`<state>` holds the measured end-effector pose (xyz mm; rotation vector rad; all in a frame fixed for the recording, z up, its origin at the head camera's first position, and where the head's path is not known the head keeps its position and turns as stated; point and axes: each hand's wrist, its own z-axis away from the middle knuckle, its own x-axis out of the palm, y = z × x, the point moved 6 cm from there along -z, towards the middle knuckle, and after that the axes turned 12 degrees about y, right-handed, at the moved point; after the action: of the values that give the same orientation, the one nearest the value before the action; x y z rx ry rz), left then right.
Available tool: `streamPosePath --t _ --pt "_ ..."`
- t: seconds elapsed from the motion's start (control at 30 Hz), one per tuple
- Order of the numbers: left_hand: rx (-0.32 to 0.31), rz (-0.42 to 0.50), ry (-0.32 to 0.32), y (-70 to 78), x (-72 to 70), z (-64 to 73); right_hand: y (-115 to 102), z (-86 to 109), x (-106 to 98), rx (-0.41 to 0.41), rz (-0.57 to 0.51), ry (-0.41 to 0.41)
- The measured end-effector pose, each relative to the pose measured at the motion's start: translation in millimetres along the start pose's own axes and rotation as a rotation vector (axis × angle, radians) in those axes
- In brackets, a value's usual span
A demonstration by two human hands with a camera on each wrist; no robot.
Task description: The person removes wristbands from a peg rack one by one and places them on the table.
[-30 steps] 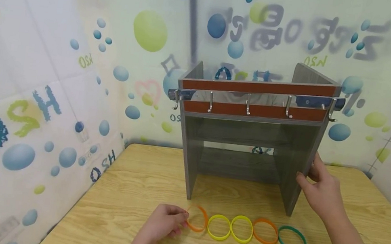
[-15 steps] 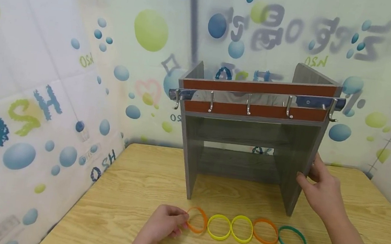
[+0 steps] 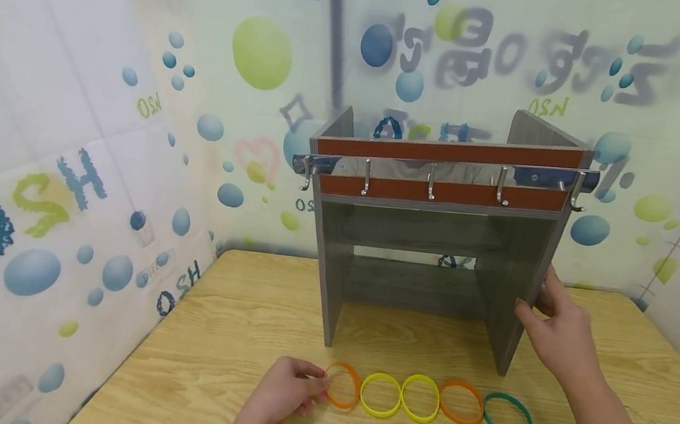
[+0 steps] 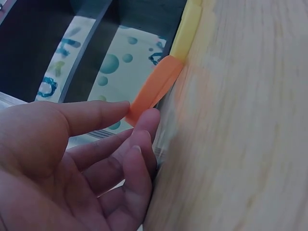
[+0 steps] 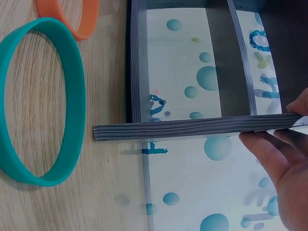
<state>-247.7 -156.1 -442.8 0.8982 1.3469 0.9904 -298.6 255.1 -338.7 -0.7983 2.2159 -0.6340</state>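
My left hand (image 3: 288,388) pinches the left edge of an orange silicone wristband (image 3: 343,386). In the left wrist view the wristband (image 4: 156,82) lies between thumb and index fingertip, close to the table. With my right hand (image 3: 561,331) I grip the right side panel of a grey wooden rack (image 3: 332,275), thumb on one face and fingers on the other. The right wrist view shows that panel's edge (image 5: 192,128). Along the rack's upper front runs a metal rail with several hooks (image 3: 431,181); nothing hangs on them.
In a row right of the held wristband lie two yellow wristbands (image 3: 381,395), another orange wristband (image 3: 462,402) and a green wristband (image 3: 509,417). They rest on the wooden table (image 3: 226,311) in front of the rack. Patterned sheeting (image 3: 207,47) surrounds the table at the back and sides.
The orange wristband in my left hand has gone from tilted up to lying nearly flat in line with the row. My right hand and the rack have stayed still.
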Motion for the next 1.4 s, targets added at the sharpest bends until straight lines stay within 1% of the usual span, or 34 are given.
streamPosePath --t 0.4,0.77,0.97,1.17,1.4 --pt "-0.008 -0.036 0.003 -2.9 2.0 -1.3 -1.1 1.3 -0.6 0.009 -0.024 0.002" --pt "-0.014 -0.064 0.011 -4.4 2.9 -1.8 -2.8 2.3 -1.4 -0.007 -0.03 0.017" --pt "-0.019 -0.072 0.003 -5.8 3.1 -3.1 -1.7 1.5 -1.1 -0.015 -0.025 0.024" --pt "-0.006 -0.08 0.005 -4.1 2.2 -3.7 -2.1 0.9 -1.0 -0.008 -0.025 0.023" --pt "0.0 -0.079 0.006 -3.8 1.8 -3.0 -4.7 2.1 -2.4 -0.021 -0.023 0.031"
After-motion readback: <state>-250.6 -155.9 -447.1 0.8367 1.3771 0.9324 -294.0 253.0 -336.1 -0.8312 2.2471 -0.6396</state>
